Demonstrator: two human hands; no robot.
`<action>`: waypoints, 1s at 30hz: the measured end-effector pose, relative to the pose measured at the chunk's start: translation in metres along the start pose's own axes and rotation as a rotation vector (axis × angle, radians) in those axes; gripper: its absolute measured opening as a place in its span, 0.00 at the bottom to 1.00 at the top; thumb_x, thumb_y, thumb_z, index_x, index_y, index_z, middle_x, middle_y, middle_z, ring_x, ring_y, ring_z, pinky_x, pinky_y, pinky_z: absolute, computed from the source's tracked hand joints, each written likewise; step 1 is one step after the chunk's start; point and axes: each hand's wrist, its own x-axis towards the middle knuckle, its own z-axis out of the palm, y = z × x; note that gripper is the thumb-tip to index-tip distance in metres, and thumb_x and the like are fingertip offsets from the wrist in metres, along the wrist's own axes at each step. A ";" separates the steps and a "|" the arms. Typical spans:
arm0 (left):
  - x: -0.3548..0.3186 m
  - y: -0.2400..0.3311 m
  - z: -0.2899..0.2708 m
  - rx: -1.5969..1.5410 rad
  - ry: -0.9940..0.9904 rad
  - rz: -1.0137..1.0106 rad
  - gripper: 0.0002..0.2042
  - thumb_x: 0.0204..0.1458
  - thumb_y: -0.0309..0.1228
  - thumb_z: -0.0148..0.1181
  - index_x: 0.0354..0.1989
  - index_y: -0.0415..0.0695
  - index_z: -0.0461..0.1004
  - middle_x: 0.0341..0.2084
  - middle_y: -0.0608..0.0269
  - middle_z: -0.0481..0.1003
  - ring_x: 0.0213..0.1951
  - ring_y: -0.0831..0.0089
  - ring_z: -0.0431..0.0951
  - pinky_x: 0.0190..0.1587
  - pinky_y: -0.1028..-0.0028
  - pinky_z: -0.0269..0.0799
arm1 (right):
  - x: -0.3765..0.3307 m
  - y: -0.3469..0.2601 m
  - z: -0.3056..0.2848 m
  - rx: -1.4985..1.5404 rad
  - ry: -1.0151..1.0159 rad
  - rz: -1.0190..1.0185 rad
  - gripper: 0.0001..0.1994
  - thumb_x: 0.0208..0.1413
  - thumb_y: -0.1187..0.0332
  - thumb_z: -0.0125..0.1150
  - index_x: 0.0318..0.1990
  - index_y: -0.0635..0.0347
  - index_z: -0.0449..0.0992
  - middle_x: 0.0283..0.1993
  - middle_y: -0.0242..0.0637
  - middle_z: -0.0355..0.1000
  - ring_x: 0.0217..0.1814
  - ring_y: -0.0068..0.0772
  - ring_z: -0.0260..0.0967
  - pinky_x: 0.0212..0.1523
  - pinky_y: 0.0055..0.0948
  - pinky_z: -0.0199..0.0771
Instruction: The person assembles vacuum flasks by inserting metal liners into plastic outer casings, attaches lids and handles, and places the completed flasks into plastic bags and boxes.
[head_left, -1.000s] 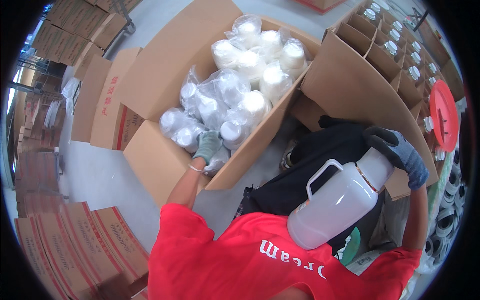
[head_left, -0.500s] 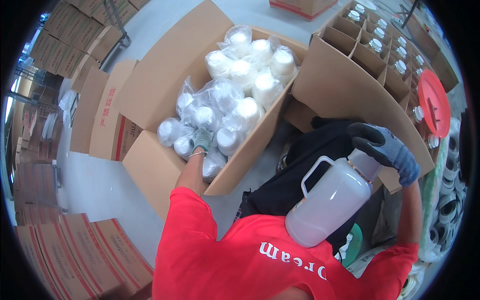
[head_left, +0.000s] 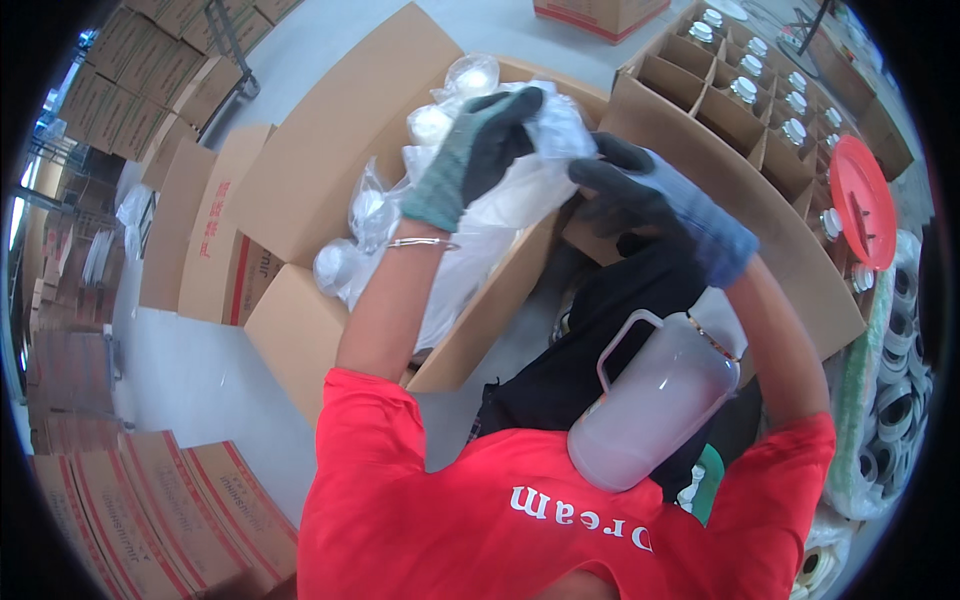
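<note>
A clear plastic bag (head_left: 515, 200) is held up over the open carton, its top bunched between my two gloved hands. My left hand (head_left: 480, 150), in a grey-green glove with a dark palm, pinches the bag's upper edge. Fingertips of my right hand (head_left: 665, 200), in a blue-grey glove, close on the other side of that edge, slightly blurred. A pale vacuum flask (head_left: 655, 400) with a side handle lies tilted across my lap, touched by neither hand. White rounded pieces in plastic bags (head_left: 370, 215) fill the carton (head_left: 340, 130); the lifted bag hides many of them.
At the right a divided carton (head_left: 740, 130) holds several silvery-necked bottles. A red plate-like lid (head_left: 862, 200) rests on its edge. Bagged ring-shaped parts (head_left: 895, 400) lie far right. Closed cartons (head_left: 170, 510) stand at lower left, with more stacked behind.
My left hand has come up out of the carton with a plastic bag. My right hand has left the flask's top and moved left to the bag.
</note>
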 end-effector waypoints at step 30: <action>0.030 -0.059 0.065 1.077 0.236 0.433 0.26 0.45 0.36 0.63 0.54 0.42 0.70 0.52 0.50 0.71 0.55 0.52 0.70 0.60 0.57 0.64 | -0.139 0.005 -0.138 -1.305 0.602 0.053 0.29 0.45 0.55 0.71 0.54 0.59 0.71 0.47 0.48 0.72 0.41 0.45 0.74 0.50 0.44 0.72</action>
